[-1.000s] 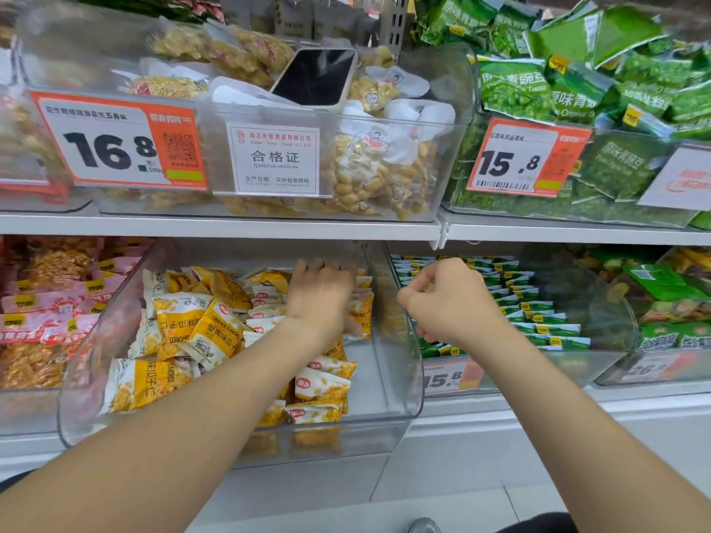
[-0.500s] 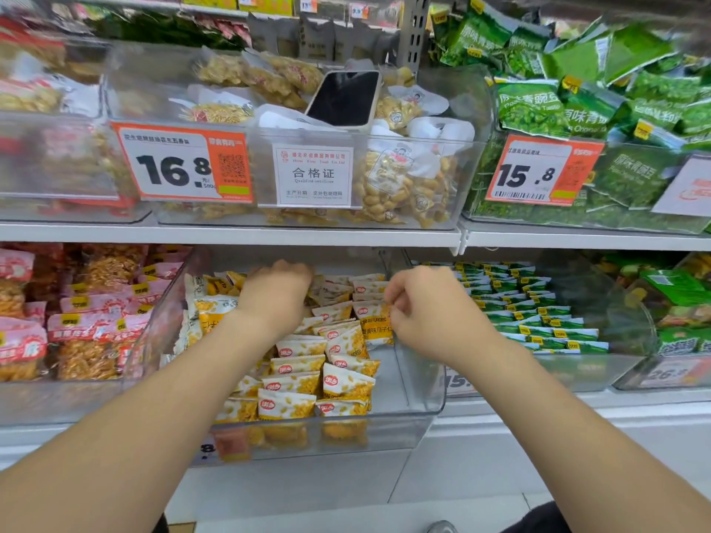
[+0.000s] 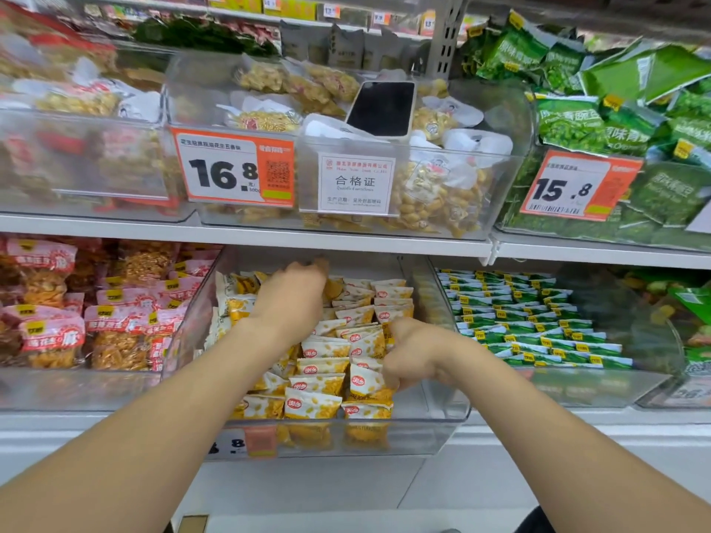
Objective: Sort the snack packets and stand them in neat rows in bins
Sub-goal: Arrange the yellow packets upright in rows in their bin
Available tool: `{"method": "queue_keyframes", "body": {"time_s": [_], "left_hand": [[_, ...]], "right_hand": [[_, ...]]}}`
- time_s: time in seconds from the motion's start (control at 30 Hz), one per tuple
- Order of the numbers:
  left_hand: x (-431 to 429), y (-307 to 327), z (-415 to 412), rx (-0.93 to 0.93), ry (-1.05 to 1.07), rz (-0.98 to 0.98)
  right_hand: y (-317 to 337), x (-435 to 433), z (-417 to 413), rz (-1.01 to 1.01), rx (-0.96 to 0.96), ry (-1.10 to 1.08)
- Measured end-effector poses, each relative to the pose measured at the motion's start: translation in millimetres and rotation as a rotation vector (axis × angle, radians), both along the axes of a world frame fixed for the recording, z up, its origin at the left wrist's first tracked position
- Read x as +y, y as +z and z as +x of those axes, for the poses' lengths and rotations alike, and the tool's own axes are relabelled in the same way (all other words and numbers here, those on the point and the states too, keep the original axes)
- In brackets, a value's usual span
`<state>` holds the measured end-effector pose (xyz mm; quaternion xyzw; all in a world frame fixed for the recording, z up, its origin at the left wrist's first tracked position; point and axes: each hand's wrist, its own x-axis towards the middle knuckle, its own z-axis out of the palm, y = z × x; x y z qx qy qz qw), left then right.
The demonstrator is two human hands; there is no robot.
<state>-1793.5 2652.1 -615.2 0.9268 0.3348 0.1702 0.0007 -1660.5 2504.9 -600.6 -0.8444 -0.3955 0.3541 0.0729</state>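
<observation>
Small yellow-and-white snack packets [image 3: 316,402] stand in rows in the right half of a clear plastic bin [image 3: 436,402] on the lower shelf. More of them lie loose along the bin's left side [image 3: 234,302]. My left hand [image 3: 292,302] reaches to the back of the bin, and its curled fingers grip packets there. My right hand [image 3: 417,357] is at the right-hand row, thumb and curled fingers pinching a packet [image 3: 368,342]. The fingertips of both hands are hidden.
Green packets [image 3: 538,328] stand in neat rows in the bin to the right. Pink peanut packets [image 3: 115,325] fill the bin to the left. A phone [image 3: 381,108] lies on the nut bags in the upper bin. The shelf edge [image 3: 269,234] overhangs the hands.
My left hand has moved from the middle of the bin to the back. My right hand has come from the bin's right wall down into the right-hand row. More packets now stand in rows.
</observation>
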Motion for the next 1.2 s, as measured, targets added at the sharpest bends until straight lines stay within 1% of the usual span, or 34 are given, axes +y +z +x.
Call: {"method": "queue_keyframes", "body": {"time_s": [0.07, 0.13, 0.23, 0.3, 0.4, 0.53, 0.7, 0.73, 0.77, 0.8, 0.83, 0.87, 0.9, 0.93, 1.0, 1.03, 1.13, 1.2], "left_hand": [[-4, 1, -5, -0.057, -0.035, -0.052], [-9, 3, -13, -0.070, -0.072, -0.100], [-14, 6, -26, -0.076, -0.102, -0.163], [-17, 8, -34, -0.094, -0.112, -0.203], [-21, 10, -44, -0.143, -0.136, -0.252], [-22, 11, -48, -0.171, -0.125, -0.294], [-20, 12, -38, -0.219, -0.124, -0.429], [-20, 14, -37, -0.226, -0.129, -0.457], [-20, 16, -35, -0.237, -0.137, -0.497], [-20, 17, -35, -0.244, -0.146, -0.538], [-21, 20, -34, -0.241, -0.162, -0.565], [-22, 21, -34, -0.229, -0.190, -0.578], [-23, 23, -35, -0.219, -0.227, -0.592], [-25, 23, -35, -0.225, -0.261, -0.610], [-27, 26, -37, -0.275, -0.290, -0.669], [-27, 28, -37, -0.312, -0.290, -0.727], [-31, 33, -41, -0.398, -0.323, -0.968], [-34, 35, -42, -0.412, -0.369, -1.044]], "right_hand": [[-6, 5, 3, 0.016, 0.011, -0.028], [-9, 7, 4, -0.018, -0.001, -0.031], [-7, 2, 7, -0.059, 0.225, -0.051], [-2, -4, 2, -0.157, 0.239, 0.034], [4, -8, -10, -0.159, 0.194, 0.076], [6, -2, -20, -0.105, 0.030, 0.196], [7, -8, -17, -0.090, 0.010, 0.203], [12, -11, -14, -0.084, -0.022, 0.192], [17, -15, -12, -0.057, -0.094, 0.166], [21, -17, -9, 0.012, -0.194, 0.124], [23, -19, -7, 0.129, -0.273, 0.074], [24, -20, -6, 0.273, -0.296, 0.030], [24, -22, -5, 0.405, -0.238, 0.015], [23, -23, -5, 0.500, -0.114, 0.024], [20, -25, -6, 0.576, 0.140, 0.065], [21, -27, -7, 0.585, 0.214, 0.061], [27, -30, -9, 0.657, 0.303, -0.056], [30, -32, -11, 0.678, 0.338, -0.129]]}}
